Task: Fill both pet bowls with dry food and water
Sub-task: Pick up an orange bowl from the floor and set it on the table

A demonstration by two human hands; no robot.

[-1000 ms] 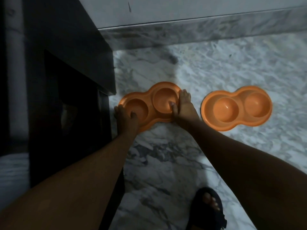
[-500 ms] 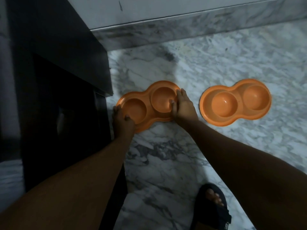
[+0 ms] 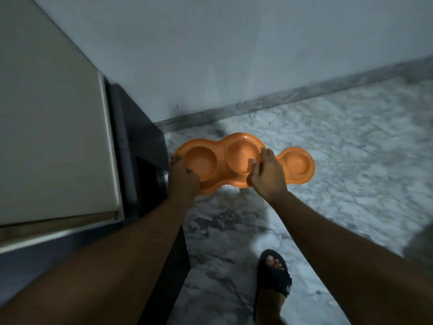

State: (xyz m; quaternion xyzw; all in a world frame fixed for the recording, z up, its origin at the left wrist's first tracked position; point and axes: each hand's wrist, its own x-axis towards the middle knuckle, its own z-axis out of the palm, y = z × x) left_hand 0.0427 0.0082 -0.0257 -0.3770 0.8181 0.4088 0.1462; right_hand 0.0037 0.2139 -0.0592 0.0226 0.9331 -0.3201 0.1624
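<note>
I hold the empty orange double bowl (image 3: 201, 160) over the floor (image 3: 328, 148), partly covering the second bowl (image 3: 296, 164), with left hand (image 3: 182, 177) and right hand (image 3: 267, 177) each curled round an end rim; it looks light, stiff and smooth, so I grip both rims.

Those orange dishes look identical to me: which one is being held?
The left orange dish, gripped by the left hand and right hand; the right dish lies behind, partly hidden.
</note>
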